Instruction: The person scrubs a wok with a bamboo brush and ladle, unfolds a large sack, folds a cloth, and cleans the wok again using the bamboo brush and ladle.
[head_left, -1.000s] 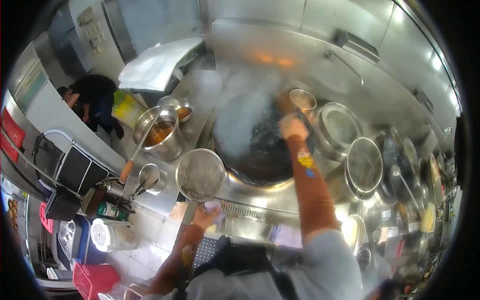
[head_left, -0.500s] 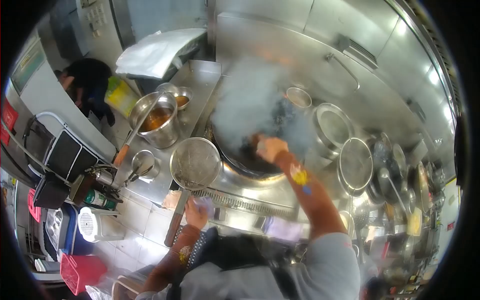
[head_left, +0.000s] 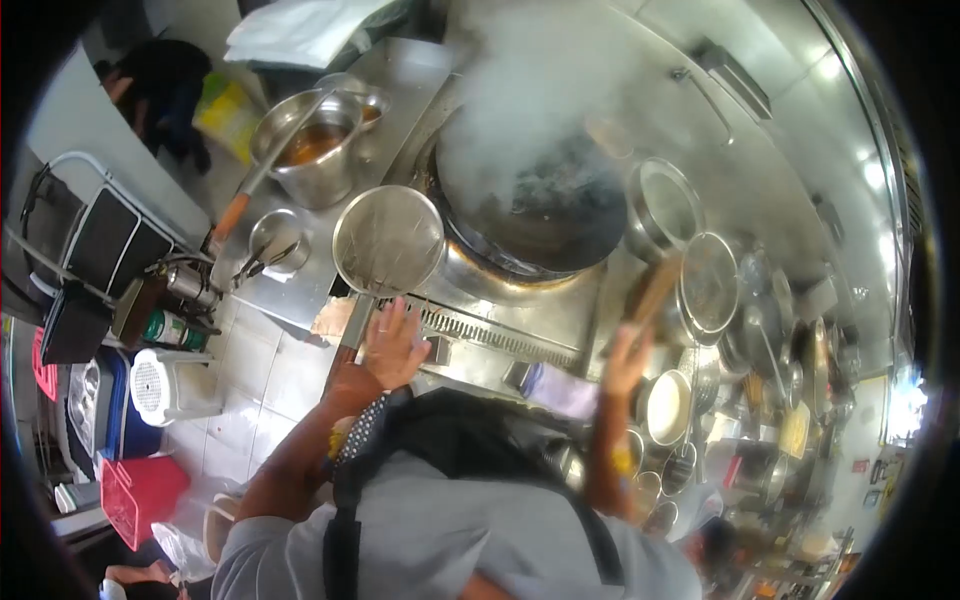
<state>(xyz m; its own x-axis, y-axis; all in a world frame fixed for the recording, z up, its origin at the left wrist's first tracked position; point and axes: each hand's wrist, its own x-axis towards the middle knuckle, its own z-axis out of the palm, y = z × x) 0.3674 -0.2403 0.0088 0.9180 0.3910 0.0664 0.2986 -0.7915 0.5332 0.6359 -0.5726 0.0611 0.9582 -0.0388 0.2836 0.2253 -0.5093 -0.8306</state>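
Observation:
My left hand is open with fingers spread, over the front edge of the stove beside the handle of a round wire strainer. Nothing shows in its grasp. On the right, my right hand is smeared by motion; its fingers close on the lower end of a brown, bundle-like wok brush. Brush and hand are to the right of the large black wok, which sits on the burner with thick smoke or steam over its far side. A folded lavender cloth lies on the stove front between my hands.
A steel pot of brown liquid, with a ladle across it, and a small pot with tongs stand left. At right are a basin, another strainer and a white-filled bowl. A person bends at far left.
My right hand has moved out of the wok to the right with the brush. My left hand has opened, and the lavender patch beside it is gone. The view has shifted; more of the wok shows.

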